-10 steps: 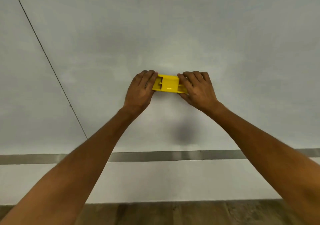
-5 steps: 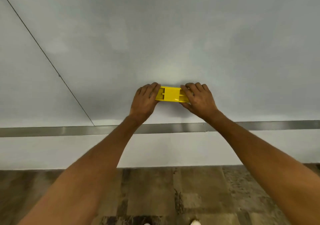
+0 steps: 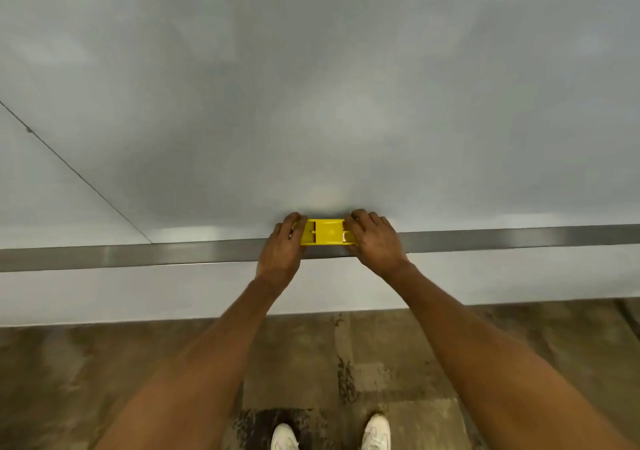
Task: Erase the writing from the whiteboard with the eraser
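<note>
A yellow eraser [image 3: 327,231] lies flat against the bottom of the large grey-white whiteboard [image 3: 311,85], right at the metal bottom rail [image 3: 138,253]. My left hand [image 3: 282,247] grips its left end and my right hand [image 3: 375,240] grips its right end. I see no writing on the board surface in view; only faint smudges show.
A thin dark seam [image 3: 76,172] runs diagonally across the board's left side. Below the rail is a white wall strip [image 3: 121,293], then a brown patterned floor [image 3: 104,373]. My two white shoes [image 3: 375,430] stand at the bottom edge.
Both hands have slid the eraser straight down the board to the bottom rail. The view has tilted down, so the floor and my shoes have come into sight.
</note>
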